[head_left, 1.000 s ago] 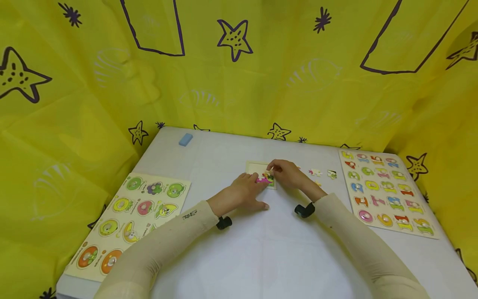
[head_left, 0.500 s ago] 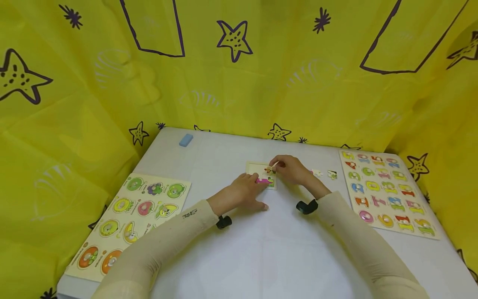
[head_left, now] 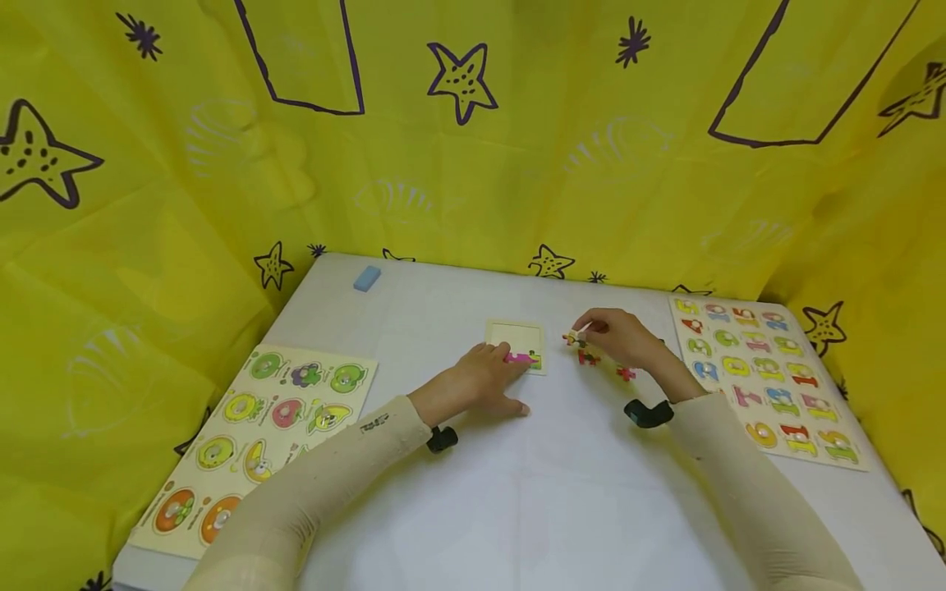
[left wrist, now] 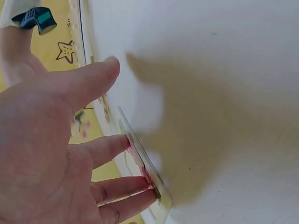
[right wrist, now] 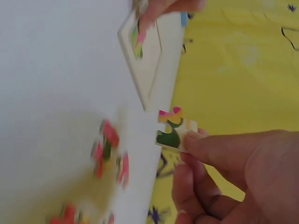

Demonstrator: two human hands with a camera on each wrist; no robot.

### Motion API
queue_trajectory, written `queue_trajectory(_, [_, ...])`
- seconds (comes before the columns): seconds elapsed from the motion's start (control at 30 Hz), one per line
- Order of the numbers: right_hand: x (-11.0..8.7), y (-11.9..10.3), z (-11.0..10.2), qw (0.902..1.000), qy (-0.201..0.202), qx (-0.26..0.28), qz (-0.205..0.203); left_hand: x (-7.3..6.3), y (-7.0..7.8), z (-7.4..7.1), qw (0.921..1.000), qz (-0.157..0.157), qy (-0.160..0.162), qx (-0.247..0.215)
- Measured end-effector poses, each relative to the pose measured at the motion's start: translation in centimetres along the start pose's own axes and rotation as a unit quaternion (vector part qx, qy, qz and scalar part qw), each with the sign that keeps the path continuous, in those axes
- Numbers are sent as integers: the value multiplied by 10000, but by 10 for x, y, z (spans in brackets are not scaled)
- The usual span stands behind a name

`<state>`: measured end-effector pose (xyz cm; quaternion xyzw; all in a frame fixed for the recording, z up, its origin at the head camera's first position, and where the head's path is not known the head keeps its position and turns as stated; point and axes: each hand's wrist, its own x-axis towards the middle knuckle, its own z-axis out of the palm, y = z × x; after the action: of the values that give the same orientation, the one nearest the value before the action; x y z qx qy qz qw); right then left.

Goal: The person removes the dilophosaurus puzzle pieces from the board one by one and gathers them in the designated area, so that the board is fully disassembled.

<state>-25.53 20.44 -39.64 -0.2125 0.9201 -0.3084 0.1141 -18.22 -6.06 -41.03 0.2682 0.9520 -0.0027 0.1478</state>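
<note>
My left hand (head_left: 476,379) lies with extended fingers on the near side of a small wooden puzzle tray (head_left: 517,330). Its fingertips press pink and green jigsaw pieces (head_left: 521,358) that sit along the tray's near edge. To the right of the tray, my right hand (head_left: 628,338) pinches a jigsaw piece (right wrist: 168,134) between thumb and finger, raised above the table. That piece shows green, cream, orange and pink in the right wrist view. Below it lie loose red and green pieces (head_left: 588,359), and a red piece (head_left: 626,374) is nearer my wrist.
A fruit peg board (head_left: 296,394) lies on the left of the white table (head_left: 517,509), and a number board (head_left: 769,369) on the right. A blue block (head_left: 367,278) rests at the back left. Yellow patterned cloth (head_left: 473,180) encloses the table's back and sides.
My right hand has moved right, from over the tray to beside it, carrying the jigsaw piece. Loose pieces under it have come into view. My left hand stays on the tray.
</note>
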Motion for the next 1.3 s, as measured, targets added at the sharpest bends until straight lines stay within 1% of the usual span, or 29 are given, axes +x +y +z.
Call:
queue_trajectory(0.17, [-25,23,-24,9992,-331,-113,198,-3,-2,1,10000,-40,10,-37])
queue_trajectory(0.3, [-46,43,-45,9963,-709,-124,463,-4,-3,2,9999,-40,40,-130])
queue_trajectory(0.4, [-59,58,-56,9938,-930,-195,584,-3,-3,2,9998,-21,30,-171])
queue_trajectory(0.5, [-67,69,-61,9901,-1161,-233,756,-3,-2,3,9998,-13,13,-183])
queue_trajectory(0.63, [-71,79,-60,9859,-1384,-140,926,-3,-2,3,9998,-5,-9,-195])
queue_trajectory(0.8, [-71,85,-53,9888,-1191,-259,861,-3,-3,4,9998,-3,-9,-216])
queue_trajectory(0.93, [-72,87,-48,9895,-1049,-308,947,-4,-3,5,9996,35,49,-260])
queue_trajectory(1.3, [-77,81,-37,9920,-636,-368,1026,-6,-5,12,9994,129,258,-215])
